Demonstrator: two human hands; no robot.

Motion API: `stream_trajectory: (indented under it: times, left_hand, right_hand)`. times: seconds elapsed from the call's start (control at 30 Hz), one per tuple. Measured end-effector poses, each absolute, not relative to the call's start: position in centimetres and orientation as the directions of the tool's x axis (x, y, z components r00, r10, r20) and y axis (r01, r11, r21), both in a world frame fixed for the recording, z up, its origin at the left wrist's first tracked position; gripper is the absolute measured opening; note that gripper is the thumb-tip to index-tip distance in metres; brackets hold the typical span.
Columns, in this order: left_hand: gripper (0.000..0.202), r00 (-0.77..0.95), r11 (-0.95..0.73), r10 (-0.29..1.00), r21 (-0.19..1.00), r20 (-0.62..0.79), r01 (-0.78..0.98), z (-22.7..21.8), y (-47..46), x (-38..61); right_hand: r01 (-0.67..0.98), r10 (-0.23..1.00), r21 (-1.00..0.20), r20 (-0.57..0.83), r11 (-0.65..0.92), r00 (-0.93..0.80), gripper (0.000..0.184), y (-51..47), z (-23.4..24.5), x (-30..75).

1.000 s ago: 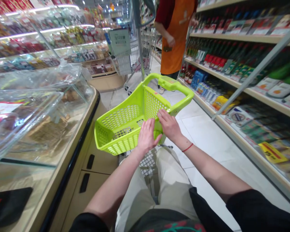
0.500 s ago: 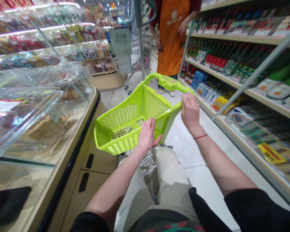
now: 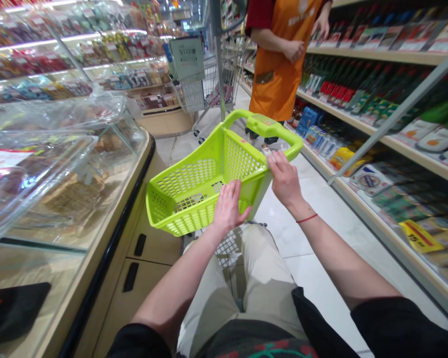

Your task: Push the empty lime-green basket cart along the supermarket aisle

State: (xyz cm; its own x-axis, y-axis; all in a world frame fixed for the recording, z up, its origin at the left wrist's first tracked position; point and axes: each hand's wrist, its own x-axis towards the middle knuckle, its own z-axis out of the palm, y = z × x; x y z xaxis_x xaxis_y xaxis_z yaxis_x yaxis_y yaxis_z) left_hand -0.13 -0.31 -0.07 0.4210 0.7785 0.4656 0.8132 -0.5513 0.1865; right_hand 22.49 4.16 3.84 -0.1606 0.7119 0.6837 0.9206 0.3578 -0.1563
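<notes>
A lime-green plastic shopping cart (image 3: 186,219) with perforated walls stands before my legs, turned sideways, its curved handle (image 3: 293,141) at the upper right. My left hand (image 3: 228,205) lies on the near rim of its basket, fingers stretched out together and thumb apart. Lower than the handle, my right hand (image 3: 286,180) has its fingers bent over the cart's rear corner, beside the side post. The fingertips there are partly hidden. A red string is around my right wrist.
A co-worker in an orange apron (image 3: 278,74) stands beyond the cart. Bottle shelves (image 3: 362,124) line the right, crossed by a metal bar. At left is a glass-topped counter (image 3: 108,248). A wire trolley (image 3: 209,94) with a sign (image 3: 187,57) stands ahead.
My right hand has slid down and left from the handle's side to the basket's rear corner. My left hand has stayed put. The co-worker has shifted right, with one forearm now across the apron.
</notes>
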Motion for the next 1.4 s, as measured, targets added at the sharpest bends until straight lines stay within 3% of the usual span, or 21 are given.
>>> stream_trajectory:
  times: [0.17, 0.3, 0.5, 0.67, 0.8, 1.03, 1.4]
  left_hand:
    - [0.094, 0.423, -0.566, 0.773, 0.212, 0.472, 0.797, -0.1, -0.2, -0.2]
    - [0.096, 0.421, -0.568, 0.775, 0.228, 0.471, 0.79, 0.0, -0.3, -0.2]
    - [0.094, 0.419, -0.564, 0.778, 0.226, 0.469, 0.794, 0.1, -0.4, -0.1]
    - [0.094, 0.425, -0.565, 0.781, 0.226, 0.459, 0.794, 0.2, -0.3, -0.1]
    - [0.093, 0.425, -0.568, 0.78, 0.235, 0.459, 0.789, 0.3, -0.3, -0.1]
    - [0.09, 0.428, -0.575, 0.784, 0.266, 0.45, 0.774, 0.4, -0.1, -0.1]
    - [0.078, 0.493, -0.639, 0.755, 0.312, 0.433, 0.703, 1.1, 0.4, -1.2]
  right_hand:
    - [0.915, 0.676, -0.32, 0.733, 0.245, 0.076, 0.054, 5.9, 4.8, 24.2]
    - [0.888, 0.659, -0.387, 0.74, 0.248, 0.139, 0.058, 5.6, 3.3, 21.4]
    - [0.899, 0.725, -0.239, 0.679, 0.367, -0.115, 0.059, 2.4, 0.3, 16.1]
    - [0.859, 0.697, -0.133, 0.651, 0.495, -0.301, 0.053, 1.6, 0.1, 16.0]
    - [0.905, 0.696, -0.098, 0.675, 0.414, -0.245, 0.053, 3.0, 2.0, 19.7]
    - [0.954, 0.644, -0.194, 0.765, 0.228, 0.002, 0.057, 5.9, 5.3, 25.4]
    - [0.943, 0.708, -0.19, 0.703, 0.273, -0.064, 0.056, 4.1, 4.9, 23.0]
